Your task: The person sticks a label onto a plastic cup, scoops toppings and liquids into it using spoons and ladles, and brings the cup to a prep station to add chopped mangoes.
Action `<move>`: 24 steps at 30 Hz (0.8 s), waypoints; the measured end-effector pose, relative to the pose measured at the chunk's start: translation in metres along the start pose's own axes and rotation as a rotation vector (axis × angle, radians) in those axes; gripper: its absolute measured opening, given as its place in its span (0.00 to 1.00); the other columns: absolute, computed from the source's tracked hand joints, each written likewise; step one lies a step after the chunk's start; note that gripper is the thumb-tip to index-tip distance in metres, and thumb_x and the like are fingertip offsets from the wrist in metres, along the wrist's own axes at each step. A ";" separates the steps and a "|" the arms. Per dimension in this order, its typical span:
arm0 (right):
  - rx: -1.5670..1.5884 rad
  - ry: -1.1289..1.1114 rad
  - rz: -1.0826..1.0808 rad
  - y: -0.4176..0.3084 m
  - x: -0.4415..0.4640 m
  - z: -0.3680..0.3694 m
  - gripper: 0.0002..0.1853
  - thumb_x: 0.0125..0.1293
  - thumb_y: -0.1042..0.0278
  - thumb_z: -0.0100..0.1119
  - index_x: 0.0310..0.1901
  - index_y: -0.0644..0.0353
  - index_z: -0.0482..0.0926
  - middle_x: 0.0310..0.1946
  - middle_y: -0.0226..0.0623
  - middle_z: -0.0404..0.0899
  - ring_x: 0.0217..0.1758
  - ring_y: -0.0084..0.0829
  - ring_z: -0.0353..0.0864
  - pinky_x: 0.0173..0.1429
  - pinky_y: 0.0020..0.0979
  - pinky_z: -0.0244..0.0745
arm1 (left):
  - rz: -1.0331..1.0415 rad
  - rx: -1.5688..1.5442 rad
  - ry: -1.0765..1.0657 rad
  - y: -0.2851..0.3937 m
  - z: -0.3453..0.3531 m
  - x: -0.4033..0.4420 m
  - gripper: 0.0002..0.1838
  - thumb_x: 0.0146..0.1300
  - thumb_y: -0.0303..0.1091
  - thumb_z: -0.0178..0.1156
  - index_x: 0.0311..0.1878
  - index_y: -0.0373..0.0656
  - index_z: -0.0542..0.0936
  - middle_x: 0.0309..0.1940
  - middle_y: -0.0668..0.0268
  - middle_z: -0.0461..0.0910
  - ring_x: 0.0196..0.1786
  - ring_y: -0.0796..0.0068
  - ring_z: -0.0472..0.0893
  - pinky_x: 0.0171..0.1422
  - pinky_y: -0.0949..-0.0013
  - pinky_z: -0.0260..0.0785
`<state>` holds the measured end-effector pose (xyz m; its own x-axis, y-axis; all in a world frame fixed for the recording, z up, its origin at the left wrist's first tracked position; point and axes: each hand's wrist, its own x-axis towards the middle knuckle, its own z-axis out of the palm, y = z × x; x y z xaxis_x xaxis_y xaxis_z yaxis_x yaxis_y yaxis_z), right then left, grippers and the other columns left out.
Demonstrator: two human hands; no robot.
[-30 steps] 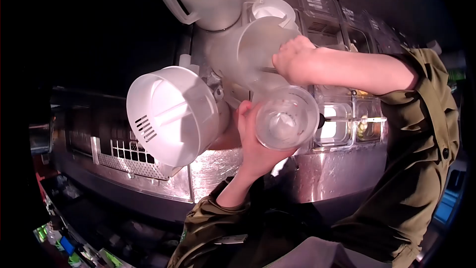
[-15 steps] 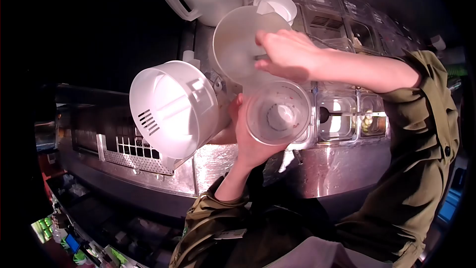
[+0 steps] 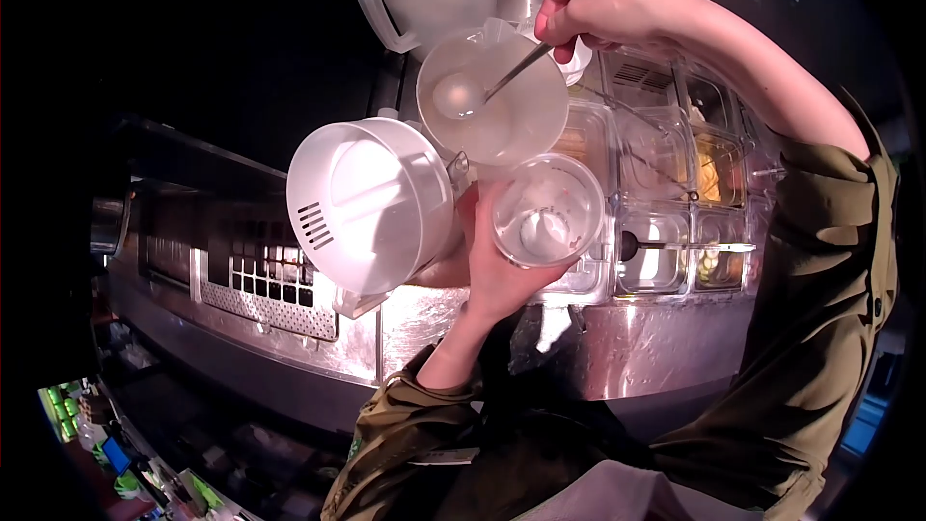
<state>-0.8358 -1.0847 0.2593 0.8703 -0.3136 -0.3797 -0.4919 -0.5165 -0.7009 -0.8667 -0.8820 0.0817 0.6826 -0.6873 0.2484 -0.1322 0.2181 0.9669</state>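
My left hand (image 3: pixel 497 270) is wrapped round a clear plastic cup (image 3: pixel 548 212), its mouth turned up toward the camera. A few small specks show on the cup's inner wall. Above and beyond it, my right hand (image 3: pixel 569 24) pinches the handle of a metal ladle (image 3: pixel 516 72). The ladle's lower end reaches into a translucent pitcher (image 3: pixel 545 121) of cloudy liquid, where its round bowl is partly visible. Cup and pitcher rims overlap in view; whether they touch I cannot tell.
Left of my left hand is a white strainer-like container (image 3: pixel 362 203) with slots. A large translucent jug (image 3: pixel 439 0) stands at the back. Lidded clear food bins (image 3: pixel 656 150) line the right side. A perforated metal tray (image 3: pixel 270 314) lies at the left.
My right hand has risen up and away from the pitcher, and the ladle's handle now shows. My left hand still holds the cup. The view has shifted slightly.
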 end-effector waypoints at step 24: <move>0.019 -0.012 -0.060 0.044 0.015 0.039 0.09 0.56 0.72 0.51 0.34 0.67 0.78 0.23 0.34 0.79 0.22 0.14 0.69 0.25 0.18 0.64 | -0.042 0.026 -0.054 0.000 -0.007 -0.004 0.48 0.32 0.30 0.73 0.59 0.36 0.57 0.52 0.60 0.65 0.55 0.68 0.67 0.59 0.68 0.60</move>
<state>-0.8435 -1.0806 0.1990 0.8985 -0.2730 -0.3437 -0.4384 -0.5191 -0.7337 -0.8646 -0.8743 0.0806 0.6485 -0.7318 0.2095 -0.1236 0.1704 0.9776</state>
